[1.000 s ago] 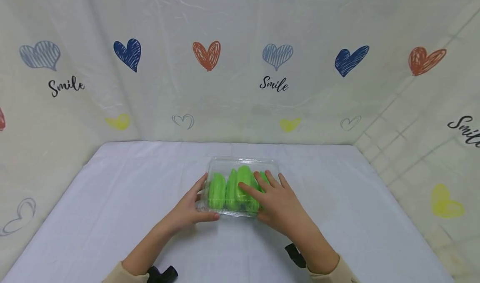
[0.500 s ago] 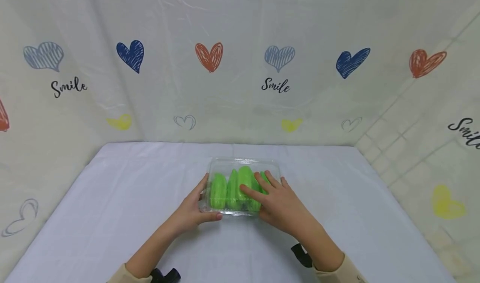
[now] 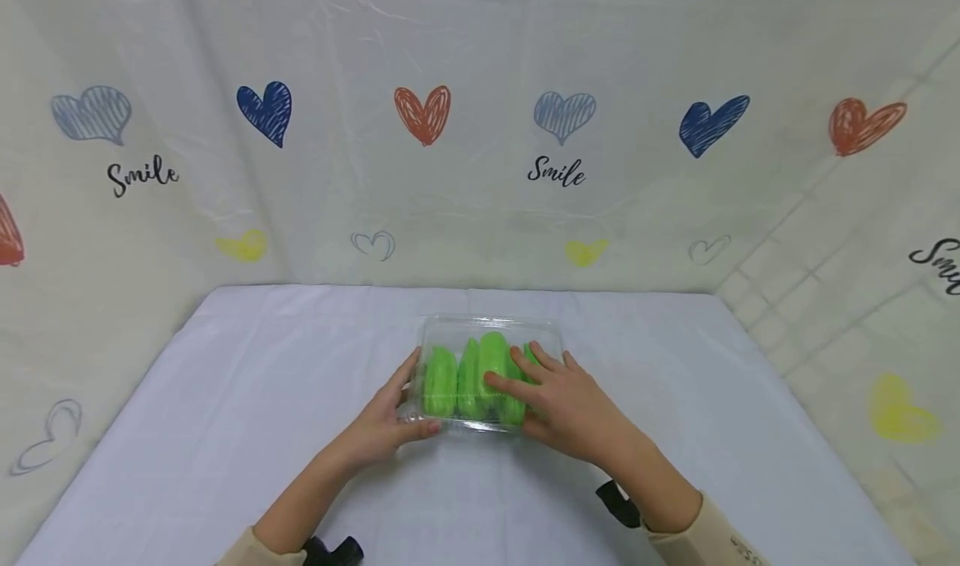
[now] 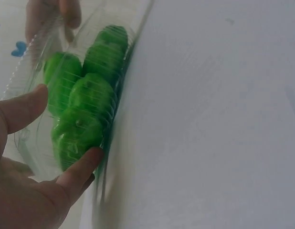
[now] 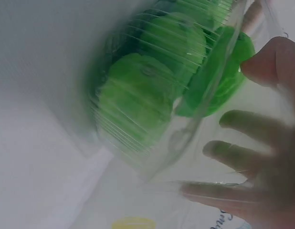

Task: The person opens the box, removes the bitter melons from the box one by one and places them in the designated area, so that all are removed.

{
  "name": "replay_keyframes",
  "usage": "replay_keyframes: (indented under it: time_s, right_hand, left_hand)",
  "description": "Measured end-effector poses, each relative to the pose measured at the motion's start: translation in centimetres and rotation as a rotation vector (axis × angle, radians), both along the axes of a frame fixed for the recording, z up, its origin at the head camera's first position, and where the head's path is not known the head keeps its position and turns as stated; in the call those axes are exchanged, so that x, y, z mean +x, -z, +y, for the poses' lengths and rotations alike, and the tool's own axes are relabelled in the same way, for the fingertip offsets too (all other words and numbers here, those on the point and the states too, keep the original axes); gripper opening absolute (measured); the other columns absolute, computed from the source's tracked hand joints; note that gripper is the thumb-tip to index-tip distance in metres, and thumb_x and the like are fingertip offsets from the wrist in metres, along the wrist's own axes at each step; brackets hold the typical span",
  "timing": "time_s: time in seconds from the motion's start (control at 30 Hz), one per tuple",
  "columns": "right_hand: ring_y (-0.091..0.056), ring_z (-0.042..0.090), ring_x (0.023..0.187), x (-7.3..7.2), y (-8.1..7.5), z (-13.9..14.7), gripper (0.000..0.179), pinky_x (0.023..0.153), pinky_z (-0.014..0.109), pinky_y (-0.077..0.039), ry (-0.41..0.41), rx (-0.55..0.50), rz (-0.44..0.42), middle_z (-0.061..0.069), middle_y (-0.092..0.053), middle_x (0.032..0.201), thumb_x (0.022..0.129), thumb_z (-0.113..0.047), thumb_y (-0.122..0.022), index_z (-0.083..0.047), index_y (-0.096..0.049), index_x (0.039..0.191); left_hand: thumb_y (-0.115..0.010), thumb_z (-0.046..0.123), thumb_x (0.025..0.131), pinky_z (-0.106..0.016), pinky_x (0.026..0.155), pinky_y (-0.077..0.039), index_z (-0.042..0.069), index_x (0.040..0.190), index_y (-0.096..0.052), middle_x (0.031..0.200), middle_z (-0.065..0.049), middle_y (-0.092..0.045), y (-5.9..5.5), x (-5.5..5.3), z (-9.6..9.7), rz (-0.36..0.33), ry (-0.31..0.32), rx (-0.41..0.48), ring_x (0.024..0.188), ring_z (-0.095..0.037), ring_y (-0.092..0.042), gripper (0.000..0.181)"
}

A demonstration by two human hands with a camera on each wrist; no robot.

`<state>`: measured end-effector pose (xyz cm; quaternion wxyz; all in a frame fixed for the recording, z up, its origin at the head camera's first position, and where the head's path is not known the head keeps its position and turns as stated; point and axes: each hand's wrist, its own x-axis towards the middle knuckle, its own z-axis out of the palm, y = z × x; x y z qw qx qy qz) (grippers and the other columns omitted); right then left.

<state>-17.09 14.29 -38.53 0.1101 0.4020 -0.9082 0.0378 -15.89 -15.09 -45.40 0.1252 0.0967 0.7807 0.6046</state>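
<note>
Right forearm (image 3: 656,474) edged outward; box (image 3: 457,330) and greens (image 3: 441,384) hardly shifted. Left hand (image 3: 380,423) grips box's left end; right hand (image 3: 573,406) lies over it, fingers spread. Likely just steadying

Over my feed, a clear plastic box (image 3: 487,324) sat between my two grips, its left side held by the left grip (image 3: 381,424), its right part under the spread fingers of the right grip (image 3: 566,403). Inside, bright green, elongated pieces (image 3: 440,383) lay side by side, the right-hand ones partly hidden.
</note>
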Motion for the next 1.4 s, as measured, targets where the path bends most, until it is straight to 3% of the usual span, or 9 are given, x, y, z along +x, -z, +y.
replay_keyframes:
  time_s: [0.13,0.3,0.43,0.57,0.8,1.03,1.13,1.27,1.4]
  right_hand:
    - [-0.053,0.044,0.129,-0.3,-0.9,0.1,0.067,0.085,0.071,-0.049,-0.049,0.015,-0.033,0.016,-0.058,0.141,0.079,-0.017,-0.078,-0.034,-0.057,0.140]
    - [-0.051,0.041,0.132,-0.7,-2.0,0.3,0.063,0.087,0.071,-0.048,-0.087,0.021,-0.154,0.014,-0.057,0.142,0.082,-0.015,-0.076,-0.033,-0.058,0.140]
    - [-0.054,0.040,0.129,-0.8,-2.4,0.5,0.058,0.084,0.059,-0.055,-0.121,0.015,-0.227,0.013,-0.060,0.139,0.083,-0.015,-0.075,-0.031,-0.061,0.137]
    - [-0.055,0.036,0.129,-1.3,-3.0,0.8,0.056,0.089,0.049,-0.056,-0.149,0.005,-0.297,0.009,-0.060,0.139,0.083,-0.016,-0.075,-0.030,-0.063,0.136]
    - [-0.050,0.028,0.135,-2.2,-5.1,2.8,0.055,0.106,0.054,-0.044,-0.130,-0.130,-0.449,0.004,-0.057,0.144,0.085,-0.008,-0.069,-0.027,-0.062,0.136]
    - [-0.048,0.028,0.137,-2.8,-4.9,2.7,0.058,0.097,0.048,-0.050,-0.126,-0.121,-0.386,0.002,-0.056,0.145,0.084,-0.011,-0.071,-0.031,-0.060,0.138]
    - [-0.048,0.027,0.137,-3.1,-4.9,2.5,0.059,0.096,0.046,-0.051,-0.129,-0.151,-0.369,0.000,-0.056,0.144,0.084,-0.011,-0.072,-0.031,-0.061,0.137]
    - [-0.047,0.026,0.138,-3.7,-5.1,2.4,0.060,0.089,0.040,-0.051,-0.143,-0.172,-0.381,-0.004,-0.055,0.145,0.084,-0.010,-0.071,-0.031,-0.059,0.139]
    - [-0.048,0.026,0.138,-4.3,-5.5,2.5,0.061,0.099,0.044,-0.050,-0.162,-0.206,-0.413,-0.005,-0.056,0.144,0.083,-0.007,-0.069,-0.030,-0.059,0.139]
  left_hand:
    - [-0.082,0.018,0.083,-0.066,0.111,-0.030,0.030,0.161,-0.007,0.166,-0.012,-0.015,0.2,0.1,0.2,0.021,0.001,0.020,0.144,-0.050,-0.026,0.109]
    - [-0.082,0.016,0.083,-0.067,0.113,-0.025,0.024,0.162,-0.006,0.166,-0.015,-0.014,0.7,0.5,0.6,0.042,-0.006,0.036,0.143,-0.052,-0.027,0.110]
    - [-0.083,0.015,0.081,-0.067,0.112,-0.027,0.024,0.162,-0.007,0.166,-0.016,-0.015,1.0,1.1,1.0,0.029,-0.032,0.034,0.142,-0.053,-0.028,0.111]
    - [-0.083,0.014,0.081,-0.066,0.111,-0.030,0.027,0.162,-0.008,0.166,-0.015,-0.015,0.9,1.5,1.4,0.018,-0.044,0.043,0.141,-0.052,-0.030,0.111]
    - [-0.081,0.006,0.081,-0.065,0.108,-0.035,0.040,0.160,-0.001,0.162,-0.021,-0.018,0.2,1.6,1.6,0.016,-0.010,0.062,0.143,-0.054,-0.024,0.117]
    - [-0.088,0.015,0.075,-0.068,0.106,-0.035,0.045,0.158,-0.005,0.162,-0.016,-0.023,-0.5,0.9,1.0,-0.089,-0.039,0.043,0.144,-0.050,-0.028,0.121]
    - [-0.084,0.015,0.080,-0.063,0.104,-0.042,0.039,0.159,-0.012,0.162,-0.016,-0.021,-0.5,0.3,0.4,-0.150,-0.044,0.093,0.143,-0.048,-0.030,0.110]
    - [-0.067,0.016,0.095,-0.047,0.095,-0.053,0.030,0.159,-0.021,0.163,-0.019,-0.017,-0.1,-0.5,-0.3,-0.214,-0.025,0.195,0.142,-0.044,-0.034,0.080]
    - [-0.054,0.017,0.103,-0.042,0.089,-0.057,0.024,0.159,-0.024,0.163,-0.019,-0.015,0.2,-1.0,-0.8,-0.244,0.010,0.275,0.143,-0.043,-0.032,0.064]
